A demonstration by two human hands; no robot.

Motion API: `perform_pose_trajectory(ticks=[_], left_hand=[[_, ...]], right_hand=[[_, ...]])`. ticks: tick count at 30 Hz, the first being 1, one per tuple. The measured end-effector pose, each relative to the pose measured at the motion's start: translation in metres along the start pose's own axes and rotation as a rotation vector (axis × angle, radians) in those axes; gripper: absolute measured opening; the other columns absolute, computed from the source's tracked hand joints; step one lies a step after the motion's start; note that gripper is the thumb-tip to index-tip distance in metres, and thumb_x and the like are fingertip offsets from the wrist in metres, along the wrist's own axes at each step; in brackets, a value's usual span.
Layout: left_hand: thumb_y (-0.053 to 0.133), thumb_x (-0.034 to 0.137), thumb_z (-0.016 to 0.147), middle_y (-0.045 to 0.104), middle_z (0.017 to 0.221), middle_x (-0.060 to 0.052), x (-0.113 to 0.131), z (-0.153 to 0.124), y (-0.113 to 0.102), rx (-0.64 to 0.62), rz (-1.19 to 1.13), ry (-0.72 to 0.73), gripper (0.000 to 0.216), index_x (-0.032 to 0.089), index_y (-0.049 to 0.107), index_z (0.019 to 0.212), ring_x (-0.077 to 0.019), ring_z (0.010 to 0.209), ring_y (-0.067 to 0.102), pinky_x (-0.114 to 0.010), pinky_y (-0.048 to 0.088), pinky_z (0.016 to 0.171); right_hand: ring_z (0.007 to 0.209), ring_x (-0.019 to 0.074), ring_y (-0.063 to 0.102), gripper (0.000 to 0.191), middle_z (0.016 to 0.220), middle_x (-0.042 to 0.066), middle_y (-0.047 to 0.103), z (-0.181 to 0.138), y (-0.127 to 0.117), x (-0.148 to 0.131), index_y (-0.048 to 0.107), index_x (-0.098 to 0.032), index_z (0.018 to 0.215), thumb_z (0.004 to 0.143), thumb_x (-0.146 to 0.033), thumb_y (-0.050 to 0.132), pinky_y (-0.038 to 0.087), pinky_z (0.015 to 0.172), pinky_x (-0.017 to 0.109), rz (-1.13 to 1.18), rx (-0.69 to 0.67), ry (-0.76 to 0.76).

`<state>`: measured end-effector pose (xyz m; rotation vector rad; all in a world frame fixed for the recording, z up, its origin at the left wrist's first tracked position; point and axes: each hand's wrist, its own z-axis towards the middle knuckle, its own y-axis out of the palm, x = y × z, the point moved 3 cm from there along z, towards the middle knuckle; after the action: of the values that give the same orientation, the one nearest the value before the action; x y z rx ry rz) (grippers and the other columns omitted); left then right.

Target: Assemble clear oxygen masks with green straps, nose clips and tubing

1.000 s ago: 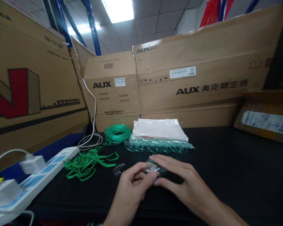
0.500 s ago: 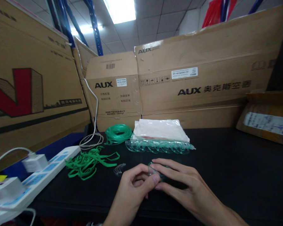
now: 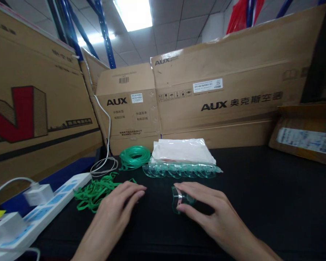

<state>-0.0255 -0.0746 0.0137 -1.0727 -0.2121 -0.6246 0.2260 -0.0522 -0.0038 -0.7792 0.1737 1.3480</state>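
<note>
My right hand (image 3: 203, 203) holds a small clear green plastic mask (image 3: 175, 201) between thumb and fingers, just above the black table. A shiny metal strip (image 3: 179, 195) crosses the mask near my fingertips. To the left, my left hand (image 3: 122, 203) is low over the table, thumb and forefinger drawn close together in a pinch. It covers the spot of the small clear curved strips, so what its fingertips hold cannot be made out. Green elastic straps (image 3: 93, 192) lie tangled beside and partly behind my left hand.
At the back, a row of clear green masks (image 3: 182, 170) lies before white plastic bags (image 3: 182, 150). Coiled green tubing (image 3: 135, 157) is left of them. A white power strip (image 3: 54, 203) with plugs runs along the left. Cardboard boxes (image 3: 220, 98) wall in the black table (image 3: 250, 188).
My left hand has let go of the mask and moved left, over the small clear strips. The mask stays in my right hand, where its metal strip now shows. The view has shifted slightly.
</note>
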Motion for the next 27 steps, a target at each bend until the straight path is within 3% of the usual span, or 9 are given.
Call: perform_pose_trajectory(ticks=[2,6,10,13,16,18,23,27], left_hand=[[0.052,0.045,0.093,0.073,0.107,-0.006,-0.028,0.001,-0.013,0.051,0.169,-0.047,0.032,0.026,0.077,0.102,-0.0271,0.101,0.068,-0.037,0.053,0.090],[0.053,0.046,0.087,0.070,0.103,-0.009,-0.067,0.001,-0.021,0.013,0.345,-0.103,0.036,0.024,0.077,0.105,-0.0314,0.100,0.066,-0.044,0.052,0.089],[0.050,0.043,0.089,0.067,0.104,-0.010,-0.084,0.001,-0.016,-0.002,0.454,-0.124,0.036,0.025,0.076,0.107,-0.0332,0.100,0.062,-0.047,0.049,0.088],[0.048,0.039,0.091,0.065,0.100,-0.010,-0.091,0.003,-0.012,-0.001,0.495,-0.124,0.032,0.026,0.077,0.097,-0.0318,0.096,0.060,-0.046,0.048,0.086],[0.047,0.040,0.091,0.064,0.098,-0.010,-0.084,0.007,-0.013,0.061,0.507,-0.080,0.033,0.024,0.076,0.088,-0.0311,0.090,0.060,-0.044,0.049,0.081],[0.045,0.043,0.093,0.063,0.099,-0.012,-0.070,0.010,-0.019,0.187,0.503,-0.035,0.037,0.022,0.075,0.090,-0.0311,0.090,0.061,-0.042,0.049,0.079],[0.041,0.050,0.099,0.059,0.098,-0.008,-0.026,0.001,-0.042,0.536,0.567,-0.094,0.042,0.021,0.069,0.114,-0.0251,0.079,0.061,-0.034,0.045,0.065],[0.044,0.048,0.101,0.067,0.089,-0.002,-0.016,-0.009,-0.048,0.619,0.570,-0.140,0.038,0.025,0.061,0.126,-0.0251,0.080,0.067,-0.032,0.045,0.068]], right_hand=[[0.106,0.0220,0.074,0.033,0.116,0.007,0.077,0.000,0.000,-0.001,0.075,-0.022,0.120,0.087,-0.022,0.075,0.060,0.096,0.031,0.011,-0.011,0.009],[0.107,0.0224,0.073,0.032,0.116,0.007,0.077,0.001,0.000,-0.002,0.075,-0.022,0.119,0.087,-0.023,0.075,0.060,0.095,0.031,0.052,-0.032,0.037],[0.107,0.0231,0.073,0.031,0.115,0.008,0.077,0.001,0.001,-0.002,0.076,-0.022,0.118,0.087,-0.024,0.075,0.059,0.096,0.033,0.070,-0.053,0.068],[0.107,0.0231,0.073,0.030,0.115,0.008,0.077,0.001,0.002,-0.002,0.076,-0.022,0.117,0.087,-0.024,0.075,0.059,0.096,0.033,0.096,-0.068,0.089],[0.108,0.0229,0.072,0.031,0.116,0.008,0.076,0.001,0.002,-0.002,0.076,-0.022,0.118,0.087,-0.025,0.075,0.058,0.098,0.033,0.116,-0.071,0.107],[0.108,0.0228,0.072,0.032,0.117,0.008,0.076,0.000,0.002,-0.003,0.076,-0.021,0.119,0.087,-0.025,0.075,0.057,0.099,0.033,0.117,-0.072,0.117],[0.112,0.0222,0.071,0.033,0.120,0.006,0.075,0.000,0.001,-0.003,0.076,-0.023,0.119,0.087,-0.027,0.076,0.056,0.100,0.032,0.130,-0.077,0.129],[0.112,0.0222,0.070,0.033,0.121,0.006,0.075,-0.001,0.001,-0.003,0.075,-0.025,0.120,0.087,-0.028,0.076,0.056,0.101,0.033,0.127,-0.086,0.134]])
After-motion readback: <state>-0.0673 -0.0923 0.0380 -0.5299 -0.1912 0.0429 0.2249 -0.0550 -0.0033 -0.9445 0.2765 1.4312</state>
